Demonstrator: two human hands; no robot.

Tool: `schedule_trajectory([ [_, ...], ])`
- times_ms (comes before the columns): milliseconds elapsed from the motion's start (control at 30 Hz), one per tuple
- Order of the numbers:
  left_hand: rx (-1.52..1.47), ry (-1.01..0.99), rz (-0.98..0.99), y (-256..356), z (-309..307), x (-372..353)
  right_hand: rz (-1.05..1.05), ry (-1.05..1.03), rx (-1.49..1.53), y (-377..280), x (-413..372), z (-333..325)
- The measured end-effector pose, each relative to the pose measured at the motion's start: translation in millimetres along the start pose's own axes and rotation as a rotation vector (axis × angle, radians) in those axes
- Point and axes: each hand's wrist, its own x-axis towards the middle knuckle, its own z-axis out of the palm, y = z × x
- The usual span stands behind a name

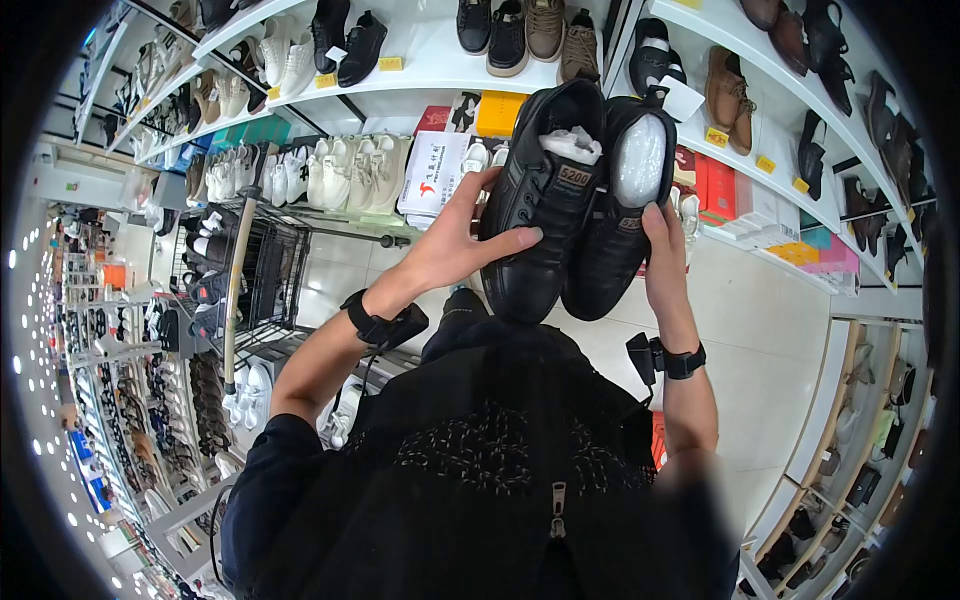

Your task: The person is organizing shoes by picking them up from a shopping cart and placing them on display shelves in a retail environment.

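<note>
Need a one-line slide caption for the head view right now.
Left hand and right hand each hold up one of two black shoes, side by side, before stocked store shelves.

Two black shoes (535, 215), two hands (455, 245), two wrist straps (375, 325), one wire cart (268, 268)

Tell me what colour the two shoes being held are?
Black. The shoes show best in the head view.

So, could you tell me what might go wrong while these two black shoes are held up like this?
The right hand grips the right shoe only along its side, so it might slip. The paper stuffing pokes out of the left shoe in the left hand and could drop out.
</note>
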Motion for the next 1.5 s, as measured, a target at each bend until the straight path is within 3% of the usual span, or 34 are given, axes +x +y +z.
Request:
schedule_trajectory([
  [167,-0.253,0.015,0.062,-3.0,-2.3,-1.9,0.097,-0.005,0.121,6.0,1.9,-2.2],
  [367,-0.326,0.044,0.177,-8.5,-5.4,-4.7,0.089,0.069,0.209,-4.3,0.6,10.2],
  [767,-0.169,0.076,0.322,5.2,-0.1,-5.8,0.125,0.06,0.253,-7.4,1.2,3.5],
  [1000,-0.186,0.041,0.265,6.4,-0.6,-4.3,0.115,0.051,0.263,-13.0,1.8,4.3],
  [1500,-0.056,0.007,0.375,16.7,7.8,-7.8,0.175,0.184,0.331,-21.6,4.4,19.7],
])
